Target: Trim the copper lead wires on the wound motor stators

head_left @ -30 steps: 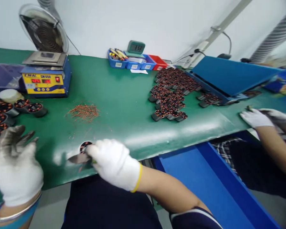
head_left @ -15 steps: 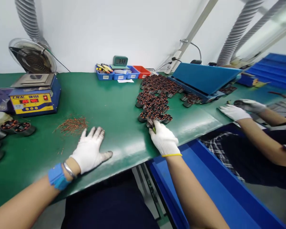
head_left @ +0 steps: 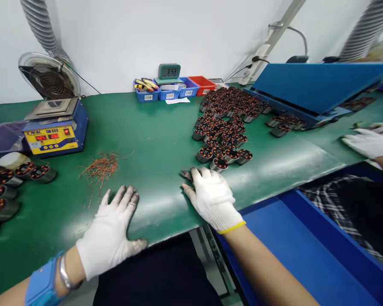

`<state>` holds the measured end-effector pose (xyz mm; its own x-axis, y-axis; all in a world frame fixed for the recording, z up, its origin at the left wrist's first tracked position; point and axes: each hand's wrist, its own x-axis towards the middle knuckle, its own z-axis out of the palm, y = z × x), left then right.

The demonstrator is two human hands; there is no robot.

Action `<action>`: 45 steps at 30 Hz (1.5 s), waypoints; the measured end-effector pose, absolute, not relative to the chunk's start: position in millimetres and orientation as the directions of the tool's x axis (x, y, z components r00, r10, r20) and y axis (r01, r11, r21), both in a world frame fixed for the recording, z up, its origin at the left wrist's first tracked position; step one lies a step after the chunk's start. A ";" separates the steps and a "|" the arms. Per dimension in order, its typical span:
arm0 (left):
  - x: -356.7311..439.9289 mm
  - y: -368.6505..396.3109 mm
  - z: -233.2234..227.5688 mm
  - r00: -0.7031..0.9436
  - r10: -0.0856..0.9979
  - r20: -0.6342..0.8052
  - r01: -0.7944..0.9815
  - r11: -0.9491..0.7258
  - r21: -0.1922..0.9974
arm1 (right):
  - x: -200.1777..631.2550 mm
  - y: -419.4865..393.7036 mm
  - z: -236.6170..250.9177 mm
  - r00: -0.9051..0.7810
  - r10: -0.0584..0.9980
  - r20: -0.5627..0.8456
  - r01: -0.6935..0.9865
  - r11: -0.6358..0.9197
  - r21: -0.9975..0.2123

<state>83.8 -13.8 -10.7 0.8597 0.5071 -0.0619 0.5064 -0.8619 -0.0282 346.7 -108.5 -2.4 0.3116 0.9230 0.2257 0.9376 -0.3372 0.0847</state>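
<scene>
A smooth green mat, slightly glossy near the edge, covers the counter (head_left: 153,140). Both hands wear white knit gloves with grey, soiled fingertips. The left hand (head_left: 110,231) lies flat on the mat, palm down, fingers spread apart, holding nothing; a blue wrist strap and a metal bangle sit behind it. The right hand (head_left: 210,195) rests near the front edge with fingers loosely curled over a small dark piece at its fingertips; whether it grips the piece I cannot tell. Just beyond it lies a heap of stators (head_left: 225,123), short grey metal rings wound with copper wire, too many to count. A loose scatter of copper wire clippings (head_left: 100,166) lies ahead of the left hand. At the far right, another person's gloved hand (head_left: 368,142) rests on the mat.
</scene>
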 end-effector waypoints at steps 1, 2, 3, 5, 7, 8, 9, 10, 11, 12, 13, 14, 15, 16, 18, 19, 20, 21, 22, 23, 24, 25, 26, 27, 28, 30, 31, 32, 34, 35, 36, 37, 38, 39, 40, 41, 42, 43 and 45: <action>82.5 -13.2 -11.3 0.846 0.530 -0.065 0.529 -0.848 -0.026 | 342.9 -102.7 1.7 0.272 0.927 0.259 0.952 -0.299 0.069; 82.4 -10.8 -11.6 0.834 0.548 -0.061 0.547 -0.837 -0.025 | 338.9 -93.7 5.2 0.224 0.933 0.284 0.969 -0.245 0.042; 83.1 -7.5 -11.7 0.829 0.557 -0.055 0.556 -0.831 -0.023 | 335.5 -80.8 7.6 0.180 0.939 0.292 0.982 -0.191 0.007; 85.3 -1.2 -11.7 0.826 0.562 -0.042 0.561 -0.827 -0.017 | 334.7 -44.3 8.0 0.183 0.952 0.246 0.983 -0.172 -0.067; 86.4 2.1 -12.4 0.825 0.564 -0.035 0.564 -0.826 -0.005 | 345.1 1.1 2.7 0.335 0.932 0.137 0.941 -0.323 -0.103; 86.2 2.6 -13.1 0.827 0.562 -0.030 0.562 -0.827 0.005 | 354.1 24.0 -1.1 0.398 0.909 0.120 0.916 -0.387 -0.108; 85.5 2.6 -14.2 0.829 0.559 -0.022 0.559 -0.829 0.018 | 364.3 45.5 -4.8 0.430 0.896 0.115 0.901 -0.419 -0.109; 84.4 2.4 -15.6 0.832 0.555 -0.014 0.555 -0.831 0.031 | 374.5 64.7 -8.1 0.445 0.888 0.112 0.894 -0.434 -0.111; 83.2 2.2 -17.2 0.834 0.552 -0.004 0.552 -0.833 0.044 | 383.4 81.0 -10.7 0.439 0.891 0.114 0.897 -0.428 -0.111; 81.9 2.2 -18.9 0.835 0.550 0.005 0.549 -0.834 0.057 | 389.6 94.0 -12.4 0.412 0.904 0.114 0.910 -0.401 -0.110; 80.7 2.4 -20.6 0.838 0.545 0.010 0.543 -0.837 0.070 | 392.1 103.4 -13.3 0.368 0.923 0.113 0.928 -0.357 -0.107; 79.7 2.8 -22.3 0.842 0.540 0.013 0.537 -0.839 0.085 | 390.4 109.5 -13.7 0.310 0.944 0.110 0.949 -0.299 -0.102; 79.0 3.4 -23.9 0.846 0.533 0.015 0.529 -0.843 0.100 | 384.3 112.4 -13.7 0.241 0.965 0.106 0.968 -0.231 -0.095; 78.5 4.1 -25.2 0.850 0.526 0.014 0.522 -0.845 0.114 | 374.4 112.8 -13.7 0.166 0.981 0.102 0.984 -0.157 -0.088; 78.1 5.5 -27.1 0.856 0.516 0.016 0.510 -0.849 0.138 | 347.9 109.4 -14.1 0.019 0.995 0.095 0.997 -0.012 -0.078; 78.1 6.1 -27.5 0.858 0.514 0.016 0.506 -0.850 0.146 | 334.9 107.9 -14.4 -0.043 0.995 0.092 0.996 0.050 -0.076; 78.2 6.5 -27.7 0.858 0.514 0.015 0.506 -0.849 0.151 | 324.8 107.8 -14.5 -0.084 0.992 0.092 0.993 0.091 -0.076; 78.3 6.9 -27.8 0.857 0.514 0.012 0.507 -0.848 0.155 | 319.3 109.9 -14.0 -0.091 0.991 0.096 0.992 0.098 -0.076; 78.4 7.1 -28.1 0.856 0.516 0.005 0.509 -0.846 0.159 | 319.6 114.3 -12.6 -0.056 0.993 0.105 0.995 0.064 -0.076; 78.4 7.4 -28.9 0.855 0.518 -0.006 0.512 -0.843 0.161 | 326.2 120.7 -10.3 0.022 0.993 0.120 0.997 -0.013 -0.077; 78.4 7.9 -30.7 0.852 0.523 -0.016 0.518 -0.840 0.163 | 338.6 128.5 -7.2 0.135 0.982 0.135 0.989 -0.125 -0.081; 78.4 8.5 -33.8 0.851 0.525 -0.020 0.521 -0.838 0.164 | 355.8 137.0 -3.7 0.272 0.951 0.150 0.961 -0.261 -0.087; 78.6 9.6 -38.5 0.853 0.522 -0.020 0.517 -0.839 0.169 | 376.1 145.4 -0.1 0.406 0.900 0.157 0.913 -0.395 -0.096; 78.9 11.2 -44.6 0.861 0.508 -0.021 0.503 -0.846 0.177 | 397.7 153.1 2.9 0.518 0.842 0.152 0.855 -0.507 -0.104; 79.4 13.3 -51.8 0.870 0.492 -0.021 0.487 -0.853 0.187 | 419.1 159.7 4.9 0.600 0.786 0.146 0.800 -0.590 -0.108; 80.6 18.4 -66.0 0.885 0.465 -0.021 0.459 -0.864 0.206 | 456.2 170.2 4.6 0.692 0.710 0.127 0.721 -0.684 -0.107; 81.2 20.8 -70.9 0.890 0.455 -0.024 0.449 -0.867 0.215 | 470.5 174.7 2.4 0.718 0.687 0.113 0.696 -0.711 -0.101; 81.8 22.7 -73.2 0.895 0.445 -0.026 0.439 -0.869 0.226 | 481.6 179.3 -0.7 0.728 0.679 0.095 0.686 -0.722 -0.093; 83.5 24.7 -68.1 0.905 0.424 -0.035 0.418 -0.870 0.261 | 493.9 190.7 -8.3 0.697 0.715 0.058 0.717 -0.694 -0.069; 84.9 25.0 -61.3 0.911 0.410 -0.051 0.407 -0.867 0.287 | 495.1 197.9 -11.9 0.652 0.757 0.042 0.758 -0.650 -0.056; 86.9 25.0 -53.0 0.912 0.404 -0.075 0.406 -0.857 0.317 | 492.8 206.0 -15.2 0.589 0.807 0.030 0.808 -0.588 -0.046; 89.3 24.9 -44.3 0.907 0.406 -0.108 0.418 -0.841 0.344 | 486.9 214.6 -18.0 0.511 0.859 0.022 0.859 -0.510 -0.038; 91.8 24.7 -36.6 0.900 0.408 -0.152 0.435 -0.823 0.366 | 477.5 223.0 -20.2 0.423 0.906 0.019 0.906 -0.422 -0.034; 94.1 24.2 -30.7 0.891 0.411 -0.193 0.454 -0.805 0.381 | 464.5 230.6 -21.9 0.328 0.945 0.019 0.944 -0.327 -0.034; 95.9 23.2 -27.1 0.884 0.414 -0.219 0.468 -0.793 0.391 | 448.4 236.8 -23.1 0.229 0.973 0.022 0.973 -0.228 -0.037; 96.8 21.8 -25.5 0.881 0.418 -0.222 0.473 -0.787 0.397 | 429.5 241.2 -23.8 0.128 0.991 0.027 0.991 -0.127 -0.042; 96.9 19.9 -25.6 0.881 0.427 -0.202 0.472 -0.786 0.399 | 408.4 243.4 -24.1 0.027 0.999 0.033 0.998 -0.025 -0.049; 96.1 17.8 -26.5 0.883 0.439 -0.166 0.467 -0.788 0.401 | 385.7 243.3 -24.2 -0.069 0.997 0.039 0.996 0.072 -0.057; 92.9 13.3 -26.9 0.879 0.469 -0.089 0.460 -0.785 0.415 | 338.5 237.2 -23.8 -0.234 0.971 0.052 0.968 0.238 -0.076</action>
<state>92.9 13.3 -26.9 0.8789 0.4687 -0.0887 0.4603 -0.7845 0.4154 338.5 237.2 -23.8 -0.2341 0.9708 0.0520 0.9684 0.2376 -0.0759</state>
